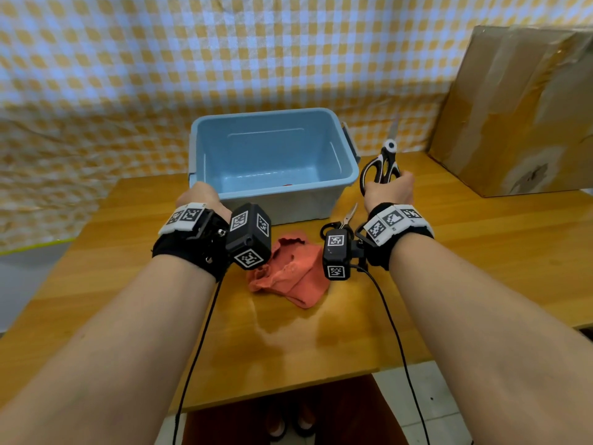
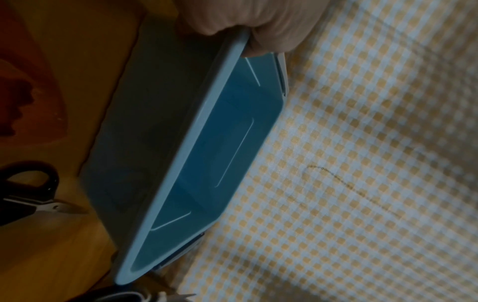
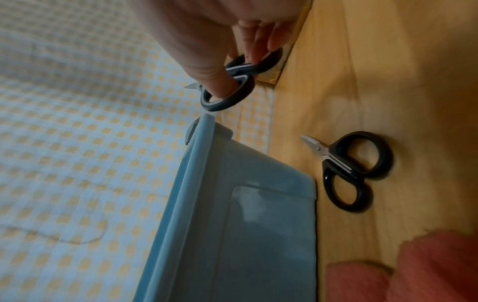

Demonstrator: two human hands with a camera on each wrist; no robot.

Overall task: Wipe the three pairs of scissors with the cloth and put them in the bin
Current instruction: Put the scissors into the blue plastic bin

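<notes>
Head view: right hand [image 1: 390,190] gripping the handles of the black-and-white scissors [image 1: 383,163], raised just right of the blue bin [image 1: 348,175], blades pointing up and away; left hand [image 1: 200,195] resting at the bin's near left corner, fingers hidden behind the wrist band, grip impossible to tell from here; orange cloth [image 1: 293,271] lying crumpled on the wooden table [image 1: 481,252] just in front of the bin; small black scissors [image 1: 340,221] lying flat between cloth and bin's right corner, partly hidden by the wrist camera; small red patch showing low inside the bin, too little visible to identify; cardboard box [image 1: 519,107] standing at the far right against the checked backdrop [image 1: 96,75].

Left wrist view: fingers [image 2: 271,36] curling over the bin's rim [image 2: 207,114] and clasping it, thumb on the outer wall; small black scissors [image 2: 33,192] lying on the table at the frame's left edge; cloth [image 2: 23,92] showing dimly beyond.

Right wrist view: thumb [image 3: 207,67] passing through one handle loop of the black-and-white scissors [image 3: 232,90], fingers curling round the other loop; scissors hanging just clear of the bin's corner [image 3: 207,130], not touching it; small black scissors [image 3: 354,169] lying closed on the table beside the bin wall; cloth [image 3: 413,269] filling the lower right corner.
</notes>
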